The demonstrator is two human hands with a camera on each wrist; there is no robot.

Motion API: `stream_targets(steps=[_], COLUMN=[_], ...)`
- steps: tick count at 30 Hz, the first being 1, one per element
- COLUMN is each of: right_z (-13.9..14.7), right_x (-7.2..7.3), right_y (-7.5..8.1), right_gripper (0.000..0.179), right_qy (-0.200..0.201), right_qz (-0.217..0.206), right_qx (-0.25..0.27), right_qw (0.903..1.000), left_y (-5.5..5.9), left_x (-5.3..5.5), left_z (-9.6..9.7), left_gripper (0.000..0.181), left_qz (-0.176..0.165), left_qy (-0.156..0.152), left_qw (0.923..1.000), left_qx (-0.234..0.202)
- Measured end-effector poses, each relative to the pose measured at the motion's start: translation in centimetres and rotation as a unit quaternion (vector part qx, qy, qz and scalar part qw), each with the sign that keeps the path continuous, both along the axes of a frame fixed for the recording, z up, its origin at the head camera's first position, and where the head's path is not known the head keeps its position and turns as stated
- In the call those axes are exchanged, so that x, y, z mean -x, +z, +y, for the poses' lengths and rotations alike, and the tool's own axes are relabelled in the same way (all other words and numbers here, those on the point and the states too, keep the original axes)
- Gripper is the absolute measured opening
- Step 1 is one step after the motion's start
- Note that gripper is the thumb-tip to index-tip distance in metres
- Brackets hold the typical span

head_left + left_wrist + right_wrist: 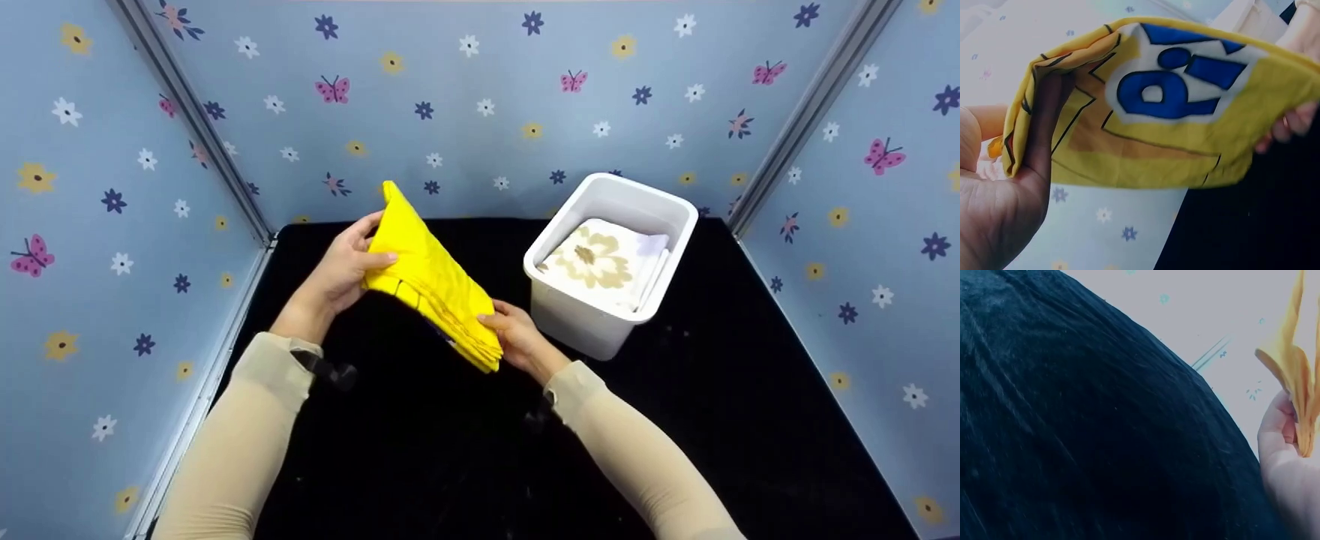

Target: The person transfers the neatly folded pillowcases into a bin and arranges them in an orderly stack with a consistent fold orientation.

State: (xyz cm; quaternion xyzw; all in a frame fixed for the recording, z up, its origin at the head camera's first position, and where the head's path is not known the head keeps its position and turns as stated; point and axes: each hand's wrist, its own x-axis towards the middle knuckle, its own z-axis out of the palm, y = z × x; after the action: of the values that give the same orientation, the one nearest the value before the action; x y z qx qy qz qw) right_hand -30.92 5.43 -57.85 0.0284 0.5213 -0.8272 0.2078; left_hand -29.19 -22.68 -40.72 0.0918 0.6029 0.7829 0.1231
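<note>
A folded yellow cloth [431, 274] is held up in the air, slanting down from left to right. My left hand [341, 262] grips its upper left end, thumb on the near face and fingers behind. At the lower right corner, my right hand [517, 334] pinches the stacked layers. Blue lettering on white and black outlines show on the underside of the cloth [1162, 95] in the left wrist view. In the right wrist view, thin folds of the cloth [1300, 377] stand between thumb and fingers.
Right of the hands stands a white plastic bin [581, 330], holding a folded white cloth with a tan flower [592, 259]. Black fabric [420, 450] covers the table. Blue flower-patterned walls [480, 97] enclose the back and both sides.
</note>
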Motion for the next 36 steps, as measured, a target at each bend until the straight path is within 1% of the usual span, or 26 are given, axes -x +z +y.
stream_targets(steps=[3, 7, 12, 14, 17, 19, 22, 24, 27, 30, 33, 36], right_z=[0.5, 0.9, 1.1, 1.3, 1.5, 1.7, 1.9, 2.1, 2.5, 2.8, 3.2, 3.7], right_x=[0.1, 0.1, 0.1, 0.1, 0.1, 0.0, -0.1, 0.0, 0.1, 0.2, 0.3, 0.5], right_y=[0.5, 1.4, 2.4, 2.7, 3.3, 3.7, 4.5, 4.9, 5.4, 6.0, 6.7, 7.6], right_gripper=[0.067, 0.071, 0.073, 0.073, 0.074, 0.075, 0.076, 0.076, 0.075, 0.074, 0.073, 0.073], right_qy=[-0.008, -0.007, -0.004, -0.006, -0.006, 0.001, 0.016, 0.028, 0.044, 0.058, 0.069, 0.074], right_qz=[0.014, 0.049, 0.106, 0.126, 0.152, 0.167, 0.185, 0.199, 0.22, 0.235, 0.241, 0.252], right_qx=[-0.023, -0.062, -0.104, -0.117, -0.126, -0.126, -0.125, -0.13, -0.145, -0.155, -0.153, -0.147], right_qw=[0.9996, 0.9968, 0.9889, 0.985, 0.9803, 0.9779, 0.9748, 0.971, 0.9635, 0.9578, 0.9558, 0.9537], left_y=[-0.5, -1.2, -2.2, -2.8, -3.7, -4.5, -5.7, -6.6, -8.0, -8.9, -9.7, -10.1], left_x=[0.0, 0.1, 0.3, 0.4, 0.5, 0.6, 0.8, 0.9, 0.9, 0.8, 0.7, 0.7], left_z=[-1.2, -2.8, -4.3, -4.7, -5.1, -5.3, -5.3, -5.0, -4.3, -3.9, -3.6, -3.3], left_gripper=[0.081, 0.082, 0.081, 0.081, 0.081, 0.077, 0.064, 0.052, 0.036, 0.027, 0.028, 0.036], left_qz=[-0.007, -0.031, -0.081, -0.095, -0.112, -0.126, -0.152, -0.169, -0.195, -0.22, -0.236, -0.237], left_qy=[-0.007, -0.005, 0.0, -0.003, -0.008, -0.008, 0.001, 0.01, 0.02, 0.025, 0.033, 0.038], left_qw=[0.9998, 0.9974, 0.9872, 0.9842, 0.9824, 0.9823, 0.9816, 0.9794, 0.9734, 0.9657, 0.9591, 0.9569], left_qx=[0.015, 0.064, 0.137, 0.149, 0.15, 0.138, 0.116, 0.11, 0.119, 0.135, 0.153, 0.164])
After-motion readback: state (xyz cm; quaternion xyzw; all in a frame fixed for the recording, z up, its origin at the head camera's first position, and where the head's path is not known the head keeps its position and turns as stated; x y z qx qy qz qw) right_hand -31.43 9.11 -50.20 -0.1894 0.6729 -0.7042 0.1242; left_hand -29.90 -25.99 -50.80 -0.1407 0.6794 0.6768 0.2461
